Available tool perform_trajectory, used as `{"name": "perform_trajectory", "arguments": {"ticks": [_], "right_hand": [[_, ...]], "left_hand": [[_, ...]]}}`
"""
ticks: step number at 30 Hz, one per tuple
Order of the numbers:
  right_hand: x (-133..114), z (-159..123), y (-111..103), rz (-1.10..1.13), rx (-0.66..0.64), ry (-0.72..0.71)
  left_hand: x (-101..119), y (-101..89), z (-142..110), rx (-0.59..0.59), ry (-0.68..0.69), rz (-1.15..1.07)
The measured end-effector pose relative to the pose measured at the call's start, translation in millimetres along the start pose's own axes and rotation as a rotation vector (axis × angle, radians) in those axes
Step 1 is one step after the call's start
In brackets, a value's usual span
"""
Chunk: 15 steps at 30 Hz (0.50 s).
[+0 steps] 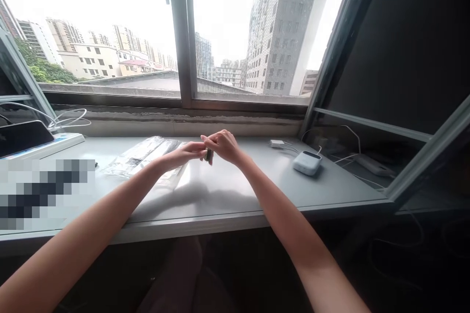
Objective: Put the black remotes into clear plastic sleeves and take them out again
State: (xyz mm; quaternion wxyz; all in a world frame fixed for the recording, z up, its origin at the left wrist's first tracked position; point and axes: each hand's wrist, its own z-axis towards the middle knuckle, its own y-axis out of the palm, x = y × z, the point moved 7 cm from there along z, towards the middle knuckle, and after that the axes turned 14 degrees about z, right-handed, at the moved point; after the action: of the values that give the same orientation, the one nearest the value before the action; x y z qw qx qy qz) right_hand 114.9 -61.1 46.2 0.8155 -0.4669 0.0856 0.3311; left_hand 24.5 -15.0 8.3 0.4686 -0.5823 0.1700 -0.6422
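My left hand (pixel 189 151) and my right hand (pixel 223 145) meet above the middle of the grey desk (pixel 227 198). Between them is a small dark object (pixel 209 155) with a paler side, too small to name. The fingers of both hands are closed around it, the right hand from above and the left from the side. Part of the object is hidden by the fingers. Beneath and beyond my left hand lies a clear plastic bag (pixel 141 154) with printing on it.
On the right stand a light blue power bank (pixel 307 162) and a white charger plug (pixel 276 144) with cables. A phone (pixel 25 138) rests on a white box (pixel 68 142) at the left, near looped white cables (pixel 69 118). A window sill (pixel 147 124) borders the back.
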Motion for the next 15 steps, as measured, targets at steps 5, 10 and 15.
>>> {"name": "perform_trajectory", "arguments": {"ticks": [5, 10, 15], "right_hand": [[9, -3, -8, -0.028, -0.067, 0.092], [22, -6, -1, 0.114, -0.216, 0.155], [28, -6, 2, 0.142, -0.213, 0.177]], "left_hand": [[-15, 5.2, 7, 0.068, -0.021, -0.044], [-40, 15.2, 12, 0.047, -0.081, 0.062], [-49, 11.4, 8, 0.087, -0.135, 0.16]]}}
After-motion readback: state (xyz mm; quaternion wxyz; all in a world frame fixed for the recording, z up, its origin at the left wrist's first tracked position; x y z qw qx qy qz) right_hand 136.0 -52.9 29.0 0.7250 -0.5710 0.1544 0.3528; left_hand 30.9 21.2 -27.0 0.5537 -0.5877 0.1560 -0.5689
